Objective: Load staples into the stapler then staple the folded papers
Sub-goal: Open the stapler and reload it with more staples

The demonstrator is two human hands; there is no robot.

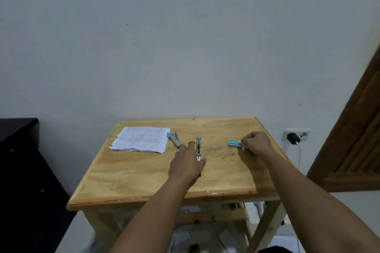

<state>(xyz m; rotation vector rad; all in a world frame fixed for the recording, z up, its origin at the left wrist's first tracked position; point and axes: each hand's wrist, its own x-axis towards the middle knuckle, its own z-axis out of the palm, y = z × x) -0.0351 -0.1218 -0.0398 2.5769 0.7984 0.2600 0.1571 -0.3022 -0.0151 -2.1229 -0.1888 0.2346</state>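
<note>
An opened metal stapler point(198, 148) lies in the middle of the wooden table point(144, 178), pointing away from me. My left hand point(186, 163) lies over its near end, thumb on the right side and fingers on the left, gripping it. A small green staple box point(234, 143) sits to the right. My right hand point(255, 142) is curled at the box's right end and pinches a small silvery piece, apparently a staple strip point(243, 147). The folded printed papers point(141, 139) lie at the back left.
A second stapler with blue parts point(174, 139) lies beside the papers' right edge. A few loose staple bits point(228, 155) lie between the hands. A dark cabinet point(18, 160) stands left; a wall socket with a charger point(293, 137) is right of the table.
</note>
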